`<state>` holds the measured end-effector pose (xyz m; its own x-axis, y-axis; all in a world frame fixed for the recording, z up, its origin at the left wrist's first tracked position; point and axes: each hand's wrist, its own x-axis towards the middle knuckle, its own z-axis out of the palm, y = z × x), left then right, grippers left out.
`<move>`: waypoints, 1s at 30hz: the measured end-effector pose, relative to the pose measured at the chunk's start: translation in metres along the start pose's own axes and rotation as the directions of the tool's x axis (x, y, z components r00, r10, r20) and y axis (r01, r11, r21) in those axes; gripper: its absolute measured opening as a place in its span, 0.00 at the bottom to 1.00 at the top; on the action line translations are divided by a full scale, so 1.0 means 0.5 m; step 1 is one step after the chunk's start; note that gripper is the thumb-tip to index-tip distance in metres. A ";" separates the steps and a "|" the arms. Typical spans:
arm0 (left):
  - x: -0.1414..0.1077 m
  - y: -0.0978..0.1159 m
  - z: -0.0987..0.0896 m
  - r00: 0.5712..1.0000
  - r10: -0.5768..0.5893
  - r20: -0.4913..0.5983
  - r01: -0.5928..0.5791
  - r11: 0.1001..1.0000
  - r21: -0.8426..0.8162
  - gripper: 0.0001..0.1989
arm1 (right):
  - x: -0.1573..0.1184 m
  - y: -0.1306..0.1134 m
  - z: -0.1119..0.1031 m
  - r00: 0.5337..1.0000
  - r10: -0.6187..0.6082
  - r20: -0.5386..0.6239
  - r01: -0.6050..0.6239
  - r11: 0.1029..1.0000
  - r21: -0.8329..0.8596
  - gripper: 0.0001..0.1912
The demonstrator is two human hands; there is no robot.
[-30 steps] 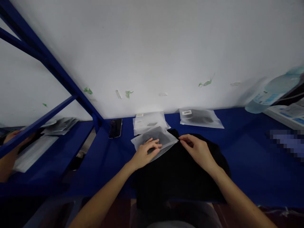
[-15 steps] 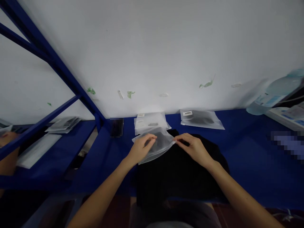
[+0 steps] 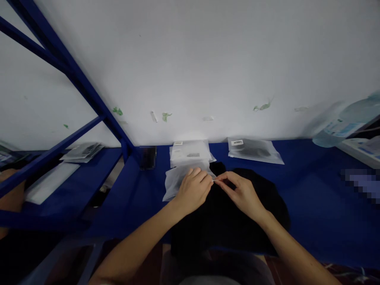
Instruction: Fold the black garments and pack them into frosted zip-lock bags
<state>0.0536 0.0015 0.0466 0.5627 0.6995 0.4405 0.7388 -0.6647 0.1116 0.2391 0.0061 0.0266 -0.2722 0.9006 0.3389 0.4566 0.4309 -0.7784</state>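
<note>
Far-left arm: another person's, at the edge of the view, behind the frame, hand detail too dim to read
Flat pack: long, whitish, lying on the blue surface past the frame
Pouches: loose pile, dark stuff inside, just behind the flat pack
Frame: blue bars, slanting down to the table
Phone: dark, pixelated, flat on the table near the frame's foot
Bag: frosted, in front of the white packs, partly under the left hand, right corner at the right fingertips
White packs: overlapping, flat by the wall, label on top
Left hand: back up, on the bag, fingers together and curled, thumb hidden, can't tell if they clamp it
Black cloth: spread on the table below both hands
Right hand: thumb and index tips together, pinching the bag's corner right beside the left fingertips
Labelled pouch: dark contents, flat by the wall, apart from the white packs
Table: blue, under all this
Bottle: pale blue, tilted in view, by the wall
Box: white, at the right edge, near the bottle
Blurred item: pixelated, bluish, can't tell what it is
</note>
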 end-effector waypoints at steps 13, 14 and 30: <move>-0.156 -0.060 -0.035 0.993 -0.086 -0.086 0.104 0.968 0.228 0.09 | -0.012 0.040 -0.026 0.996 0.067 -0.050 -0.069 0.996 -0.053 0.11; -0.170 -0.066 -0.038 0.991 -0.097 -0.095 0.118 0.963 0.242 0.08 | -0.014 0.045 -0.028 0.996 0.069 -0.055 -0.072 0.996 -0.056 0.11; -0.217 -0.108 -0.032 0.828 -0.560 0.030 0.557 0.814 -0.166 0.12 | -0.026 0.099 -0.038 0.965 0.263 0.009 -0.263 0.963 0.058 0.19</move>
<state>-0.0533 -0.0426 0.0070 0.0630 0.9594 0.2749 0.8529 -0.1948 0.4844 0.2815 0.0169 -0.0061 -0.1502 0.9816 0.1175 0.4619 0.1748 -0.8695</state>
